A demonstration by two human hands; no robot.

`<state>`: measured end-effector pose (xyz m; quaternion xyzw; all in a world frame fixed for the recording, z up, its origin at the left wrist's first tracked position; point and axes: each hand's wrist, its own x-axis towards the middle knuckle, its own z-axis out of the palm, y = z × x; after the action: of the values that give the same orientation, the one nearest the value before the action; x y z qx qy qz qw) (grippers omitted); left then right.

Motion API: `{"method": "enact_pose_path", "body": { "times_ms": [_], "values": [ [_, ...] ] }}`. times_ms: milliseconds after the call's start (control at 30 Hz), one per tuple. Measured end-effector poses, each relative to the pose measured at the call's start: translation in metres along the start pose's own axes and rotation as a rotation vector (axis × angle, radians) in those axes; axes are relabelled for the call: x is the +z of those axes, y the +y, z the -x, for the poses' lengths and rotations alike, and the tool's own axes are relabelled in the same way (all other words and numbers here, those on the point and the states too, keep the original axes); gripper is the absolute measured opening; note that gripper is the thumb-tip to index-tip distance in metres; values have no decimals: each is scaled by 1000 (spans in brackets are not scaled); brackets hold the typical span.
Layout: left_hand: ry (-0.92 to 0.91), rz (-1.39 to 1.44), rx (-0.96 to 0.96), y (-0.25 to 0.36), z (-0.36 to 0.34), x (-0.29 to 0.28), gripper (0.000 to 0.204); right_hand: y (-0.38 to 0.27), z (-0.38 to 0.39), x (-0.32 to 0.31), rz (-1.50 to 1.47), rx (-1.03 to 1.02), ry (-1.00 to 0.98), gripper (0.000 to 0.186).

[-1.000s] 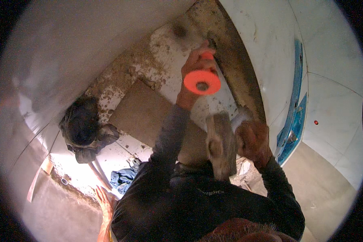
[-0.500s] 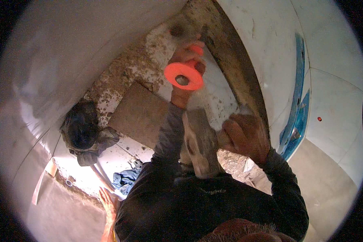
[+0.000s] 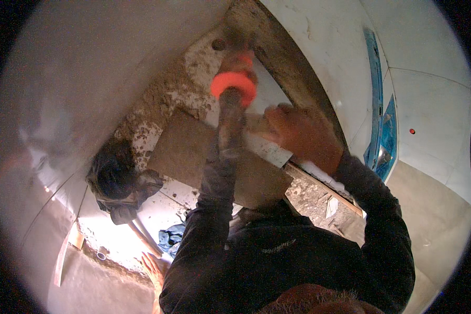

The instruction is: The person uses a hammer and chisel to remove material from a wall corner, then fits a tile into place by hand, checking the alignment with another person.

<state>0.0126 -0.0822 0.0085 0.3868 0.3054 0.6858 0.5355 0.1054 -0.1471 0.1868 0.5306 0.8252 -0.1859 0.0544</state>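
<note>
Behind the round orange guard (image 3: 233, 82) of a chisel, my left hand (image 3: 230, 65) is closed around its grip. The chisel points away toward the far corner of the floor, and its tip is dark and blurred. My right hand (image 3: 309, 133), smeared by motion, grips the handle of a club hammer (image 3: 230, 123). The hammer's head is in line with the chisel's struck end and covers it, so whether they touch I cannot tell. Beneath my arms lies a flat brown board (image 3: 180, 152).
Crumbled debris (image 3: 167, 97) covers the floor by the left wall. A dark bag-like bundle (image 3: 112, 178), a pipe (image 3: 144, 238) and blue cloth (image 3: 170, 238) lie lower left, near another person's hand (image 3: 153, 269). Rubble (image 3: 319, 201) lies at right; a blue strip (image 3: 374, 104) runs along the right wall.
The hammer has swung up and away from near my body to the chisel's end. My right hand has moved forward and left; my left hand keeps its hold on the chisel.
</note>
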Motion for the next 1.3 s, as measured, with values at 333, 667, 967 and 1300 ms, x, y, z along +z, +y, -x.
{"method": "enact_pose_path", "body": {
  "times_ms": [333,667,967,1300],
  "values": [
    [-12,-58,4,33,23,-1,23,-2,22,-13,133,-148,-32,36],
    [83,59,-63,5,9,4,27,-16,54,-23,-85,-204,-6,47],
    [53,-69,10,-1,1,-1,27,2,31,-13,-48,-180,54,44],
    [-34,-125,3,34,12,-6,25,-12,-1,-3,48,-64,-97,39]
  ]
}}
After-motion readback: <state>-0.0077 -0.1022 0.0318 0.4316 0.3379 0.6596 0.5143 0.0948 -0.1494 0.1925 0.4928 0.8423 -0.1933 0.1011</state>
